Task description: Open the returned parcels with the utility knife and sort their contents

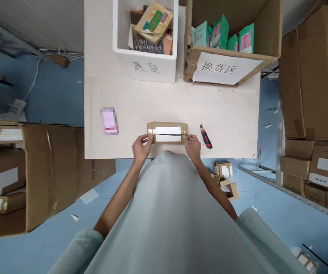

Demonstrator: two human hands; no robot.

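Observation:
A small brown cardboard parcel (167, 132) with white labels lies on the pale table (141, 106), near its front edge. My left hand (141, 147) grips the parcel's left end with curled fingers. My right hand (193, 147) grips its right end the same way. A red and black utility knife (206, 137) lies on the table just right of my right hand. My pale shirt hides the parcel's near edge.
At the table's back stand a white foam box (145, 62) of books and a cardboard box (223, 64) of green packets, both with handwritten labels. A blurred pink item (109, 120) lies at left. Large cartons (32, 179) and stacked boxes (312, 76) flank the table.

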